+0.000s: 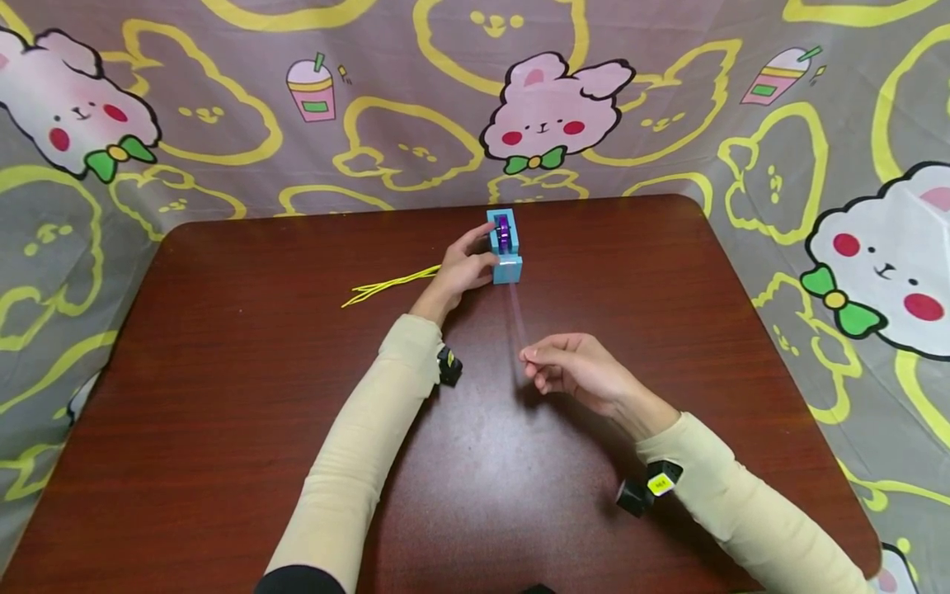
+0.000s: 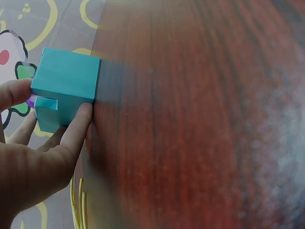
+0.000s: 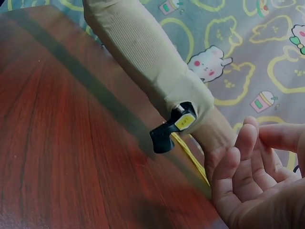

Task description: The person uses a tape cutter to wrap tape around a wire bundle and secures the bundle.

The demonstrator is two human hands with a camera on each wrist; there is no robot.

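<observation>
A light-blue tape dispenser (image 1: 508, 271) with a purple reel (image 1: 503, 234) stands near the table's far edge. My left hand (image 1: 464, 271) grips it from the left side, thumb and fingers spread around its body. The left wrist view shows the same dispenser (image 2: 66, 74) up close, fingertips on its faces. A clear strip of tape (image 1: 516, 312) runs from its front toward me. Its free end is pinched between thumb and index finger of my right hand (image 1: 577, 369). In the right wrist view that hand's other fingers (image 3: 228, 162) are curled.
A bundle of yellow cords (image 1: 389, 285) lies on the brown table (image 1: 245, 388), left of the dispenser and partly behind my left hand. A patterned cloth (image 1: 416, 82) hangs behind the table and along its sides.
</observation>
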